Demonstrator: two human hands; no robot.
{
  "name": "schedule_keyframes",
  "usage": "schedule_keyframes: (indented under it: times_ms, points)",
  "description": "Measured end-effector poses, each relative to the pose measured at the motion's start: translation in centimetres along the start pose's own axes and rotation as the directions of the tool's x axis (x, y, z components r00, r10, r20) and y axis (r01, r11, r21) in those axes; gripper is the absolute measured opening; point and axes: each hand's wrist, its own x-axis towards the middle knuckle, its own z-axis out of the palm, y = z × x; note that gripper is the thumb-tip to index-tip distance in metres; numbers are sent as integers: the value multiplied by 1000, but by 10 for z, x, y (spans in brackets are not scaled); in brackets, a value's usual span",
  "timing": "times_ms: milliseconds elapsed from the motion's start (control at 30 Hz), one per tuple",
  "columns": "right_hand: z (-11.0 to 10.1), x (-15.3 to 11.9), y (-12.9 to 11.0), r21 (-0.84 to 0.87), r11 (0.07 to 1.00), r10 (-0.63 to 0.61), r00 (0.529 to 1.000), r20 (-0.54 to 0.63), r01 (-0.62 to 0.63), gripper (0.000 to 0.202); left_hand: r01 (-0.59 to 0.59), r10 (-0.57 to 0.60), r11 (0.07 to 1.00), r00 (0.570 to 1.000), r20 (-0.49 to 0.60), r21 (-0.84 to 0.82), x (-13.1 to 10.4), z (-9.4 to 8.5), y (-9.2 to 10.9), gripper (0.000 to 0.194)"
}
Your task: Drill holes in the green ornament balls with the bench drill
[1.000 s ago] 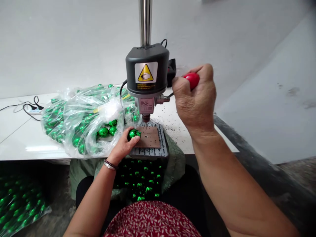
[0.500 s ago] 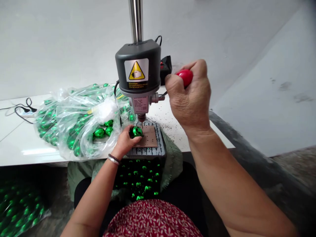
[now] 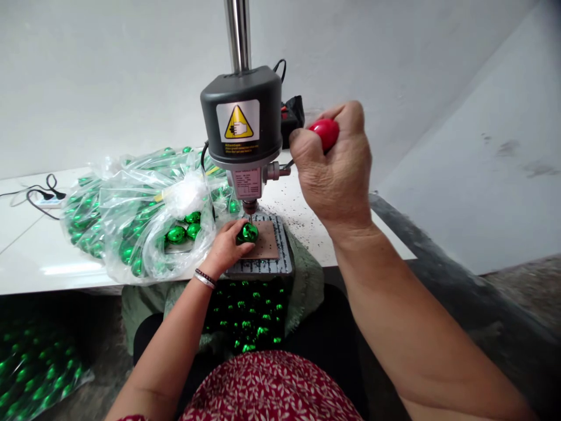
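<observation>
- Basically, this looks like mid-run. One shiny green ball point(image 3: 250, 233) is over the brown board point(image 3: 267, 245) on the base point(image 3: 258, 268) of a small drill press point(image 3: 241, 111), right by the bit point(image 3: 250, 217).
- Left hand point(image 3: 223, 250): grip closed on that ball, thumb on the near side, fingers on the far side.
- Right hand point(image 3: 335, 169): grip wrapped round the red knob point(image 3: 324, 134) of the press lever, up beside the motor housing.
- Can't tell if the bit is actually touching the ball, so I wouldn't call this one done.
- Dark specks point(image 3: 302, 225) are scattered over the desk point(image 3: 26, 257) and base, so I'd guess a fair bit of drilling is already behind it.
- Loads more balls around: a clear plastic bag point(image 3: 144, 204) full on the desk, a dark batch point(image 3: 249, 316) below its edge, plus another bag point(image 3: 39, 362) down low on the left.
- No clue which of those piles are finished and which are waiting, no holes readable from here. Looks far from the last ball, though.
</observation>
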Motion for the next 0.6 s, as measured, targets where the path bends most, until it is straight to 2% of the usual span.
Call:
schedule_keyframes:
  times_ms: [167, 333, 400, 467, 600]
  points:
    - [0, 0, 2, 15, 1000, -23, 999, -22, 23, 23, -13, 18, 995, 999, 48, -102, -4, 5, 1, 57]
    - [1, -1, 4, 38, 998, -43, 999, -2, 43, 23, 118, -127, 966, 992, -23, -229, 0, 10, 7, 58]
    - [0, -1, 3, 33, 999, -29, 1000, 2, 29, 23, 138, -149, 963, 988, -32, -230, 2, 10, 9, 55]
    - [-1, 0, 1, 34, 999, -15, 1000, 1, 15, 23, 120, -125, 972, 992, -13, -204, 3, 10, 11, 53]
    - [-1, -1, 2, 41, 999, -24, 1000, -11, 24, 26, 102, -96, 977, 995, 38, -186, 4, 8, 13, 59]
